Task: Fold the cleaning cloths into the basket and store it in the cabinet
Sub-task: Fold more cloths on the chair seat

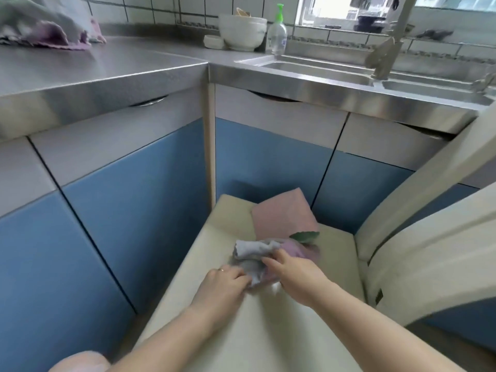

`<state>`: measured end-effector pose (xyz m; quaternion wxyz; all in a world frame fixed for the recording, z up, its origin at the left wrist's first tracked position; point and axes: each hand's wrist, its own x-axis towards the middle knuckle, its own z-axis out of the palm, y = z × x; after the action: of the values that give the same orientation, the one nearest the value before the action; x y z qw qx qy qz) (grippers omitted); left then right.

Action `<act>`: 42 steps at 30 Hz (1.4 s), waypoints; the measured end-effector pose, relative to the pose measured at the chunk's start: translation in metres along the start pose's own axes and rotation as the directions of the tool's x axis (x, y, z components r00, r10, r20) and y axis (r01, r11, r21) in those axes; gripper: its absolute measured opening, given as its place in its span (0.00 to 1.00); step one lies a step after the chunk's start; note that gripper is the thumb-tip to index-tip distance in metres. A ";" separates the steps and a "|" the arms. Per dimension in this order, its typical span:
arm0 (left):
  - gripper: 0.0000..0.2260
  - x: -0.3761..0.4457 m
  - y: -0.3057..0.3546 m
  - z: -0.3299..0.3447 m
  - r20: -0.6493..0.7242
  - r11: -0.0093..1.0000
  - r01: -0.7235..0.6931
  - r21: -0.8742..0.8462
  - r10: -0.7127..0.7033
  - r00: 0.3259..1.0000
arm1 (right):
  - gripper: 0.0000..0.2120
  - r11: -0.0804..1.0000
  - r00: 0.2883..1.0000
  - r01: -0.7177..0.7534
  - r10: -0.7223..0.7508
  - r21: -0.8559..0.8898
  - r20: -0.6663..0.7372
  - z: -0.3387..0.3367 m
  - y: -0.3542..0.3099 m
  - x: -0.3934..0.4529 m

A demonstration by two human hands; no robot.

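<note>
Two hands were seen on one cream padded chair seat (214, 264). A crumpled grey cloth (251, 257) was pinched by the left hand (224, 284) at its near edge and gripped by the right hand (294, 275), fingers curled into its soft folds. One flat, square pink cloth (283, 213), folded, was laid just beyond it at the seat's far edge, and a mauve cloth (296, 249) with a green bit was bunched against the grey one. A heap of cloths (45, 28) was left on the steel counter (120, 68), well apart. Blue cabinet doors (128, 210) were shut. Bare seat was left near the person.
</note>
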<state>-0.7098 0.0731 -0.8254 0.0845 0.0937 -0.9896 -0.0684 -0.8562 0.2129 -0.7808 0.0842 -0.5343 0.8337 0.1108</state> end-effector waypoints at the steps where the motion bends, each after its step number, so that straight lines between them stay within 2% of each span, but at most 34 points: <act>1: 0.07 0.005 0.000 0.003 -0.027 1.000 -0.013 0.026 0.014 1.000 | 0.20 1.000 1.000 0.002 -0.003 -0.026 -0.027 0.003 0.003 0.003; 3: 0.02 0.013 0.001 0.000 -0.047 0.998 -0.027 0.048 0.029 0.998 | 0.09 0.995 1.000 0.001 0.000 -0.098 0.005 0.005 0.008 0.003; 5: 0.04 0.019 0.000 -0.003 -0.081 1.000 -0.025 0.014 0.026 0.996 | 0.11 0.995 0.991 0.008 -0.022 -0.103 -0.131 0.009 0.018 0.001; 8: 0.07 0.025 0.000 -0.027 -0.186 0.993 0.047 -0.112 -0.068 0.980 | 0.09 0.999 0.977 0.053 -0.050 0.009 -0.208 -0.011 0.027 -0.011; 11: 0.08 0.034 -0.004 -0.057 -0.330 0.996 0.046 -0.072 -0.067 0.942 | 0.08 0.997 0.973 0.080 -0.080 -0.010 -0.215 -0.036 0.043 -0.023; 13: 0.10 0.040 -0.008 -0.077 -0.371 0.998 0.026 -0.056 -0.045 0.927 | 0.08 0.996 0.980 0.078 -0.082 -0.031 -0.179 -0.052 0.054 -0.031; 15: 0.13 0.045 -0.010 -0.097 -0.369 0.997 0.015 -0.074 -0.041 0.929 | 0.09 1.000 0.985 0.011 -0.013 -0.014 -0.169 -0.065 0.065 -0.037; 18: 0.14 0.051 -0.012 -0.128 -0.365 0.991 -0.021 -0.135 -0.030 0.931 | 0.14 0.986 0.969 -0.070 0.102 0.148 -0.223 -0.084 0.080 -0.049; 20: 0.11 0.056 -0.012 -0.148 -0.370 0.979 -0.012 -0.203 -0.065 0.927 | 0.14 0.940 0.933 -0.113 0.212 0.322 -0.291 -0.102 0.090 -0.056; 22: 0.10 0.064 -0.010 -0.170 -0.404 0.973 -0.015 -0.232 -0.082 0.911 | 0.09 0.900 0.870 -0.135 0.308 0.413 -0.385 -0.122 0.099 -0.061; 25: 0.09 0.073 -0.005 -0.203 -0.487 0.974 -0.044 -0.220 -0.071 0.871 | 0.07 0.880 0.722 -0.131 0.401 0.457 -0.564 -0.149 0.107 -0.069; 30: 0.11 0.078 0.002 -0.239 -0.617 0.975 -0.113 -0.193 -0.031 0.786 | 0.04 0.926 0.580 -0.150 0.367 0.348 -0.727 -0.175 0.113 -0.089; 34: 0.11 0.061 0.011 -0.250 -0.652 0.960 -0.209 -0.187 0.038 0.757 | 0.03 0.948 0.548 -0.231 0.313 0.219 -0.775 -0.170 0.103 -0.116; 38: 0.09 0.009 0.012 -0.219 -0.554 0.922 -0.276 -0.272 0.084 0.828 | 0.12 0.951 0.585 -0.257 0.296 0.174 -0.755 -0.129 0.066 -0.149; 42: 0.12 -0.057 0.013 -0.137 -0.265 0.894 -0.106 -0.435 -0.015 0.964 | 0.17 0.961 0.787 -0.237 0.274 0.140 -0.553 -0.029 0.030 -0.173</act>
<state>-0.6321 0.0808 -0.6990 0.2351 0.0566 -0.9297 -0.2778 -0.8119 0.3681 -0.7049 -0.1663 -0.4223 0.8884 -0.0690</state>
